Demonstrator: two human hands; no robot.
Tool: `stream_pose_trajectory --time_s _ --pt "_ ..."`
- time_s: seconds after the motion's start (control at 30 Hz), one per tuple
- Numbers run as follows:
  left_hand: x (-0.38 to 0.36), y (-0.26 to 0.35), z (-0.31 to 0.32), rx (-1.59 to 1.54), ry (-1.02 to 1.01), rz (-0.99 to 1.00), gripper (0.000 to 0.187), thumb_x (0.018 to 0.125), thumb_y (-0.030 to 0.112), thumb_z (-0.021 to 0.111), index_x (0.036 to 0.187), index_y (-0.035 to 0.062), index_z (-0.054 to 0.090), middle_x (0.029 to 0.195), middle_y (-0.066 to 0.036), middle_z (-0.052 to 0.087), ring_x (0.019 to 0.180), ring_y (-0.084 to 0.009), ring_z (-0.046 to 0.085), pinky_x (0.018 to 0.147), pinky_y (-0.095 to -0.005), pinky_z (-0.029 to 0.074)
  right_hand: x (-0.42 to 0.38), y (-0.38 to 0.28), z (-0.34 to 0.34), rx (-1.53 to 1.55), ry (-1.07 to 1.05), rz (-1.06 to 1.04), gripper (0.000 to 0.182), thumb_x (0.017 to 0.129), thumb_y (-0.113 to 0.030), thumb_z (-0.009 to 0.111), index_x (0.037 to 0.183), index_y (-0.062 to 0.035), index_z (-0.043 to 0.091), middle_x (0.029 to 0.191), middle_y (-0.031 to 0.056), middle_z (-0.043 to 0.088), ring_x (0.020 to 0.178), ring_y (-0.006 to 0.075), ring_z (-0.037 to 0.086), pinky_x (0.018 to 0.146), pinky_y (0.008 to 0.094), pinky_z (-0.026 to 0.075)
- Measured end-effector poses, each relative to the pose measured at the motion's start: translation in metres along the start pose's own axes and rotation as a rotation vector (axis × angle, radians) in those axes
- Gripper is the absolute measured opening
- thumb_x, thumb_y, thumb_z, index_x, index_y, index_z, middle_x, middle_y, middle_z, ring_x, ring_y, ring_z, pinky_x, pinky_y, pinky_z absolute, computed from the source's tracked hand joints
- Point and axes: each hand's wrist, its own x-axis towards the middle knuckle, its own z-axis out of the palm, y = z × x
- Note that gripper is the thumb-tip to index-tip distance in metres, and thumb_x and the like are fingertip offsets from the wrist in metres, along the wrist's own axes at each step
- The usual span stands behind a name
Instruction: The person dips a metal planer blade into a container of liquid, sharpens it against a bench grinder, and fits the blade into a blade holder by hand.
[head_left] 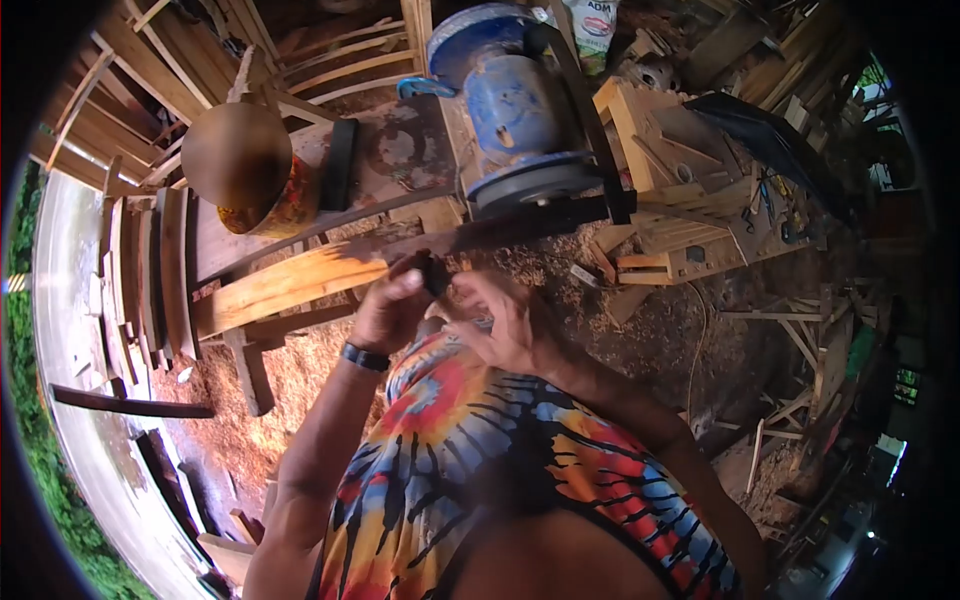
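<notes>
My left hand (pixel 385 312), with a dark band on its wrist, is closed around a small dark object (pixel 432 272) just in front of my chest. What kind of object it is I cannot make out. Close on its right, my right hand (pixel 500 322) has its fingers bent and apart, with nothing visible in them. Beyond both hands stands a blue bench grinder (pixel 515 105) with a grey wheel (pixel 535 182) on the near side. A light wooden board (pixel 290 288) lies just past my left hand, on the bench's near side.
On the bench (pixel 400 145) are a dark block (pixel 340 165) and a patterned container (pixel 265 205) under a round brownish disc (pixel 235 155). A wooden stand with tools (pixel 700 225) is at right. Wood shavings (pixel 320 375) cover the floor; boards (pixel 150 270) lean at left.
</notes>
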Motion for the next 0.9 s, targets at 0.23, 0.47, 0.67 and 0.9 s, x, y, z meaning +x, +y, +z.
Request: stream_pose_trajectory --time_s 0.23,0.47,0.67,0.9 --pt "0.023 -0.073 0.082 0.043 0.204 0.018 0.050 0.092 0.015 0.080 0.132 -0.0003 0.055 0.119 -0.009 0.065 0.108 -0.0203 0.064 0.097 -0.0356 0.053 -0.026 0.047 -0.035 -0.213 0.115 0.158 0.036 0.080 -0.011 0.080 0.110 -0.0011 0.064 0.095 0.0203 0.071 0.083 0.0377 0.073 0.070 0.0451 0.058" --pt "0.021 -0.088 0.130 0.311 0.474 0.309 0.052 0.090 0.010 0.082 0.132 -0.0035 0.055 0.123 -0.012 0.066 0.117 -0.0201 0.065 0.098 -0.0342 0.055 -0.047 0.068 -0.078 0.148 0.263 0.164 0.045 0.084 -0.004 0.076 0.127 0.0044 0.063 0.108 0.0199 0.071 0.096 0.0301 0.075 0.081 0.0376 0.062" --pt "0.026 -0.106 0.148 0.335 0.523 0.402 0.048 0.089 0.005 0.084 0.127 -0.0036 0.055 0.117 -0.013 0.068 0.101 -0.0174 0.069 0.086 -0.0280 0.058 -0.059 0.079 -0.098 0.428 0.302 0.161 0.044 0.092 0.002 0.072 0.134 0.0055 0.058 0.119 0.0158 0.066 0.106 0.0187 0.071 0.091 0.0305 0.060" --pt "0.043 -0.099 0.163 0.651 0.546 0.410 0.041 0.089 0.003 0.084 0.119 -0.0034 0.057 0.105 -0.011 0.073 0.093 -0.0143 0.070 0.078 -0.0269 0.058 -0.048 0.091 -0.105 0.592 0.411 0.166 0.041 0.094 0.004 0.070 0.127 0.0024 0.045 0.120 0.0149 0.060 0.112 0.0180 0.065 0.094 0.0291 0.056"
